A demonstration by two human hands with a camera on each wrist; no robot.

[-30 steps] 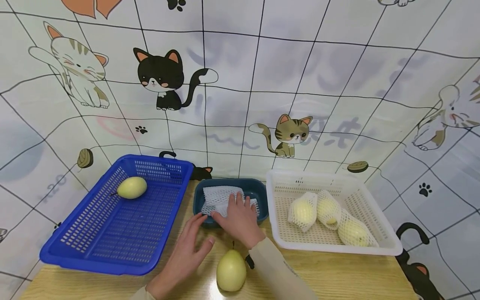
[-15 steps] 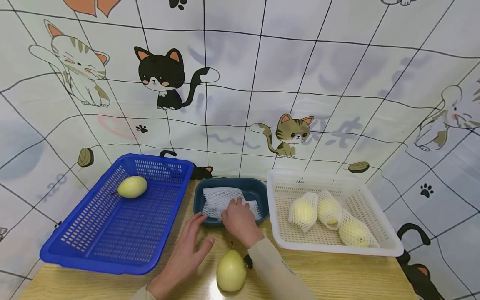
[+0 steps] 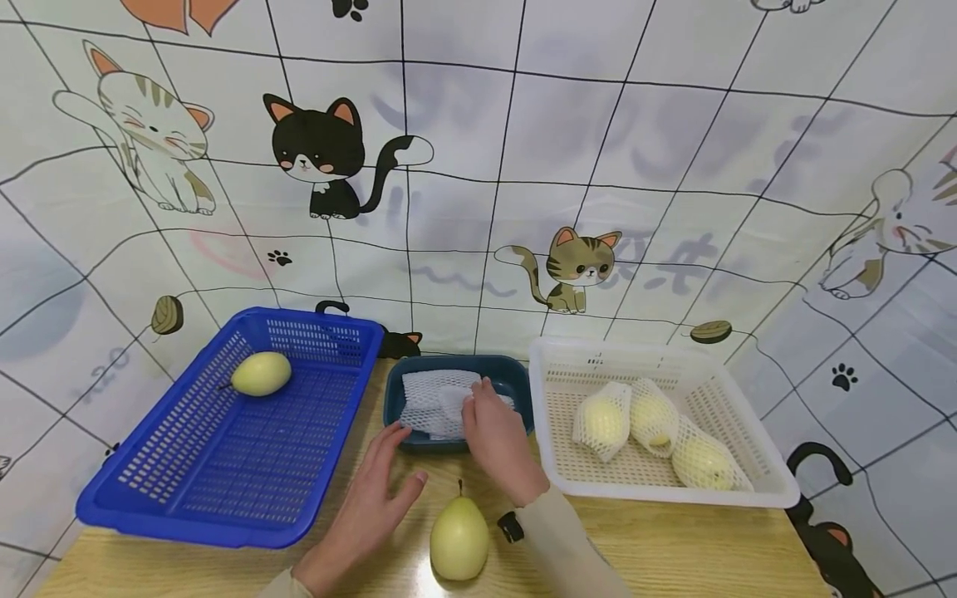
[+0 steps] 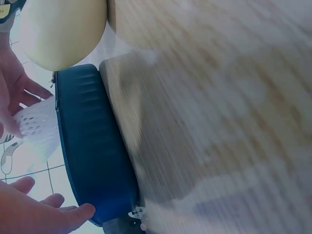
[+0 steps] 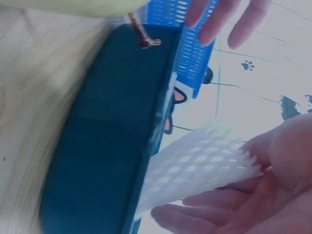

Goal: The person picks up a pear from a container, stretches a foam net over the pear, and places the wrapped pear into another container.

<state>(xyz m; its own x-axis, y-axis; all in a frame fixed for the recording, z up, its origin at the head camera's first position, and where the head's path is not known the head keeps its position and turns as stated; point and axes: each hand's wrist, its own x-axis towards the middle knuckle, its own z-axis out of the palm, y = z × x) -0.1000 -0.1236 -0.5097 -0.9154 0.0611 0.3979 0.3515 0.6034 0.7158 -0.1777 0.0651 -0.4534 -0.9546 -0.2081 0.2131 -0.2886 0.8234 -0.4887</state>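
Observation:
In the head view, my right hand (image 3: 503,440) pinches a white foam net sleeve over a small teal tub (image 3: 437,447). The right wrist view shows this foam net sleeve (image 5: 195,170) between thumb and fingers, rising above the tub's rim. More white foam netting (image 3: 429,394) lies inside the tub. My left hand (image 3: 370,498) has its fingers spread loosely, fingertips right at the tub's front left corner. A yellow-green pear (image 3: 459,541) stands upright on the table between my forearms, stem up.
At left, a blue basket (image 3: 247,486) contains one bare pear (image 3: 261,374). To the right, a white basket (image 3: 665,496) holds several pears in foam nets (image 3: 604,421). Behind the wooden table (image 3: 658,548) hangs a cat-patterned sheet (image 3: 463,124).
My right hand's fingers have gone from spread over the netting to pinching one sleeve, and the hand has shifted slightly right. The left hand stays in place.

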